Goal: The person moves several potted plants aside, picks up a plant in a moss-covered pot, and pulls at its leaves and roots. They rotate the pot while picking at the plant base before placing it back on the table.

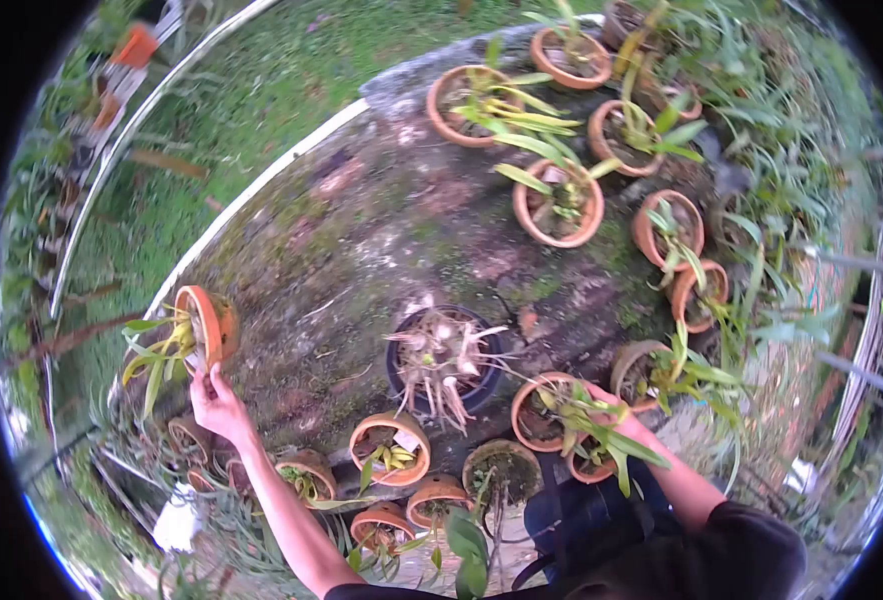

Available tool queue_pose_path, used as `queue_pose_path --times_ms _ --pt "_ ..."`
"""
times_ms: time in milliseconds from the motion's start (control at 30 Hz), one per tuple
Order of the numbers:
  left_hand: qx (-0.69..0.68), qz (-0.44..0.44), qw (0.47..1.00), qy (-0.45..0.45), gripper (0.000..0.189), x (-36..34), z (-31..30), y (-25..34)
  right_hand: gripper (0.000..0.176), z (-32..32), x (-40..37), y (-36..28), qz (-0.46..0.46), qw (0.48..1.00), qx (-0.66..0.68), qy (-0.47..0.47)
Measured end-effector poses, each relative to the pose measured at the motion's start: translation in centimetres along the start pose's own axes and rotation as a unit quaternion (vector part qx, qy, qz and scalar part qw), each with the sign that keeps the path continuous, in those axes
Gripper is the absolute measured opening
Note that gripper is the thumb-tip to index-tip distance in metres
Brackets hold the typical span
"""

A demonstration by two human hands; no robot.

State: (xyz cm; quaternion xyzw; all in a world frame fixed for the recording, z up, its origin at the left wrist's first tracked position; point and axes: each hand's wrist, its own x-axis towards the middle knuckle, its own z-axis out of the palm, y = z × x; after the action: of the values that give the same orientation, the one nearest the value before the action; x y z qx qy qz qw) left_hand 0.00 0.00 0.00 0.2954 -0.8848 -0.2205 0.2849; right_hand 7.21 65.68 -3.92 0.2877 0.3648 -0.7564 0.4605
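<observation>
At the left, my left hand (pixel 219 405) grips the lower rim of a tilted terracotta pot (pixel 223 325), raised at the table's edge. Long yellow-green, orchid-like leaves (pixel 166 345) stick out of its mouth to the left. My right hand (pixel 609 403) is closed at the right rim of another terracotta pot (pixel 523 425); leaves partly cover its fingers. Between the hands, a dark round pot (pixel 398 378) holds a clump of dry, pale, leafless stems (pixel 444 350).
Several terracotta pots with plants, such as this one (pixel 559 238), line the right side of the mossy table (pixel 361 270). More pots (pixel 391 472) stand along the near edge. Grass (pixel 261 110) lies beyond the table's pale rim. Dense strap-leaved plants (pixel 781 150) crowd the right.
</observation>
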Motion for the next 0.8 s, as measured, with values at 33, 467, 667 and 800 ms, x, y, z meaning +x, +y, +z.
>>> queue_pose_path --times_ms 33,467,667,800 --pt "-0.032 0.010 0.999 -0.034 0.020 -0.9 0.7 2.8 0.068 1.8 -0.4 -1.1 -0.041 0.995 -0.090 0.008" --pt "-0.191 0.372 0.771 -0.480 0.021 -14.6 9.8 37.1 0.047 -1.4 1.3 1.8 -0.158 0.892 -0.415 0.083" --pt "-0.168 0.471 0.673 -0.545 0.022 -21.5 14.8 39.9 0.047 -0.6 0.5 0.7 -0.098 0.907 -0.396 0.104" --pt "-0.165 0.489 0.672 -0.530 0.017 -24.4 17.6 39.2 0.048 -0.3 0.0 0.4 -0.094 0.918 -0.370 0.105"
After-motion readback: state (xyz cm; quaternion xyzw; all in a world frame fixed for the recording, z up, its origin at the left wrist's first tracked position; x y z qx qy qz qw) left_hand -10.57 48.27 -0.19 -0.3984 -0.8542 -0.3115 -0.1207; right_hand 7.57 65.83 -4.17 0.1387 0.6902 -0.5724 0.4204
